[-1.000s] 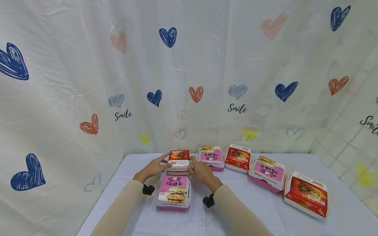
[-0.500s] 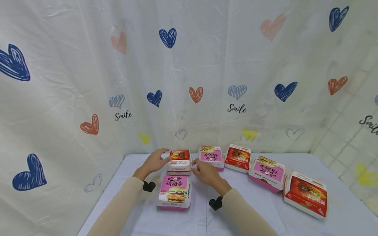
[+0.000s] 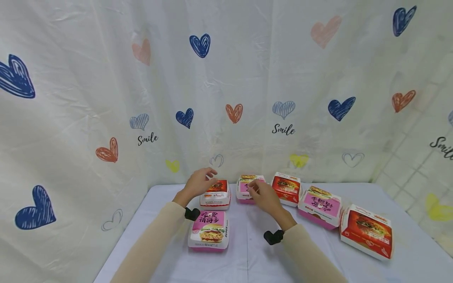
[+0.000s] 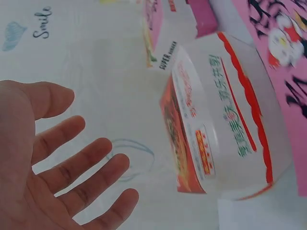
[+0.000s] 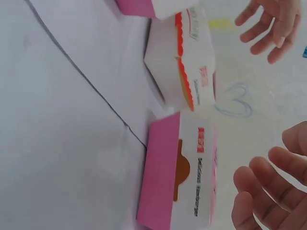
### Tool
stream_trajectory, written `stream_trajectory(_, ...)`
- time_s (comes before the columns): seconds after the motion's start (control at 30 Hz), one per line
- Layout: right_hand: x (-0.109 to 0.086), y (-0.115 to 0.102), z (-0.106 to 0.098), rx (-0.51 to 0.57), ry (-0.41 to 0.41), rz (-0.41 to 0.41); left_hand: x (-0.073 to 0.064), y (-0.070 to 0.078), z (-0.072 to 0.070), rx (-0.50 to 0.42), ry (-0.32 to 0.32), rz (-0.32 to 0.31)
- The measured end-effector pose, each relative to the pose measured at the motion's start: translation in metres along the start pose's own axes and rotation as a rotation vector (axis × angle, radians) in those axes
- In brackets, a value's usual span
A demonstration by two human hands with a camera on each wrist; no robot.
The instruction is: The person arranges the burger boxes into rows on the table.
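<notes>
My left hand [image 3: 197, 184] is raised over the left part of a red-and-white burger box [image 3: 216, 196], its fingers relaxed and holding nothing. In the left wrist view the fingers [image 4: 81, 175] are spread, apart from the box. My right hand [image 3: 266, 199] hovers in front of a pink-and-white burger box [image 3: 244, 190] at the back and hides part of its lid. Loosely bent fingers [image 5: 261, 187] show in the right wrist view, with nothing in them. Nearer to me, just in front of the red-and-white box, lies another pink burger box [image 3: 209, 231].
To the right, a red burger box [image 3: 287, 188], a pink one [image 3: 320, 206] and a larger-looking red one [image 3: 368, 232] continue the curved row. A pale cloth covers the table [image 3: 276, 255]. Behind it hangs a white curtain [image 3: 247, 70] printed with hearts.
Both hands have let go of the red-and-white burger box. The left hand has lifted and moved right over it; the right hand has moved right to the pink box behind. The boxes stay put.
</notes>
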State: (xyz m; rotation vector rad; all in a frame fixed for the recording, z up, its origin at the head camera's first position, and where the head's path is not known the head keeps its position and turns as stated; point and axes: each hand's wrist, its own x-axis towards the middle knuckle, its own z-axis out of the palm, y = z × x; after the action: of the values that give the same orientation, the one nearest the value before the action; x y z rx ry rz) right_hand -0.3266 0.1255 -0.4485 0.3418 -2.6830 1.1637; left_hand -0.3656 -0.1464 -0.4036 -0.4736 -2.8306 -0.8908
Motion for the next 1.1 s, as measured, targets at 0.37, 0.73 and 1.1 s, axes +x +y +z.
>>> stream_trajectory(0.37,0.002,0.027,-0.013,-0.027,0.084,0.073,0.019,0.047,0.028,-0.036,0.023,-0.023)
stream_trajectory(0.73,-0.004,0.044,-0.006,-0.091,0.080,0.123,0.019,0.065,0.067,-0.049,-0.034,-0.095)
stream_trajectory(1.1,-0.005,0.047,-0.002,-0.268,0.027,0.122,0.024,0.077,0.102,0.074,-0.079,-0.053)
